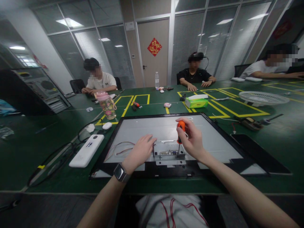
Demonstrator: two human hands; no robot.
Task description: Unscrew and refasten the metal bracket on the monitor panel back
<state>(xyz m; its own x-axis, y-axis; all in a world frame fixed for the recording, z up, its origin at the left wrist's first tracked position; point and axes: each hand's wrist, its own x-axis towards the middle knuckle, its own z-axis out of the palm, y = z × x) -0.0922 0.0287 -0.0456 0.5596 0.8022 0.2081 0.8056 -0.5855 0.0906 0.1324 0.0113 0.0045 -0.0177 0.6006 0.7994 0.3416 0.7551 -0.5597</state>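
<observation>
A flat monitor panel [142, 126] with a black frame lies on the green table in front of me. On its near middle stands a metal bracket [163, 146] with a row of video ports. My right hand [193, 139] grips an orange and black screwdriver [181, 128], held upright with its shaft down at the right end of the bracket. The tip's exact seat is too small to make out. My left hand [142, 150], wearing a watch, rests with fingers stretched out against the bracket's left side. Thin loose wires [122, 148] lie on the panel left of that hand.
To the left are a white power bank [87, 150], black cables [55, 158] and a pink-lidded bottle [106, 106]. Beyond the panel lies a green tissue pack [196, 102]. A white fan grille [263, 97] and dark flat panel [260, 152] are right. Several people sit across the table.
</observation>
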